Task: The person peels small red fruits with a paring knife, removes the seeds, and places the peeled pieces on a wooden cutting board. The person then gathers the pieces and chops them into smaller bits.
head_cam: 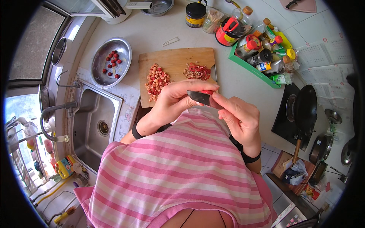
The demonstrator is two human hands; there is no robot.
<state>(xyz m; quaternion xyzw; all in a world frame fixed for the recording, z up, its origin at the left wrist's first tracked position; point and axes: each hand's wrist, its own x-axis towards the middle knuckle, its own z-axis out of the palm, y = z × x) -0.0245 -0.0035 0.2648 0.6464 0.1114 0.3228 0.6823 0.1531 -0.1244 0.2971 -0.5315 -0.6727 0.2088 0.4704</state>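
Note:
Between the thumb and fingers of my left hand [176, 92] is a small red fruit [207, 92], mostly covered by the hand and the blade. My right hand [239, 114] grips a small knife [201, 98] with a dark blade laid against the fruit; its handle is hidden in the fingers. Both hands are held above the near edge of a wooden cutting board [176, 58]. On the board's left lies a heap of chopped red and pale fruit pieces [156, 81]. A smaller pile of red scraps and pits [197, 71] sits at its right.
A perforated metal bowl [97, 64] holding several red fruits stands left of the board, beside the steel sink [85, 119]. A white knife sheath [171, 41] lies behind the board. To the right are a green box [251, 68] of bottles and a wok [305, 108].

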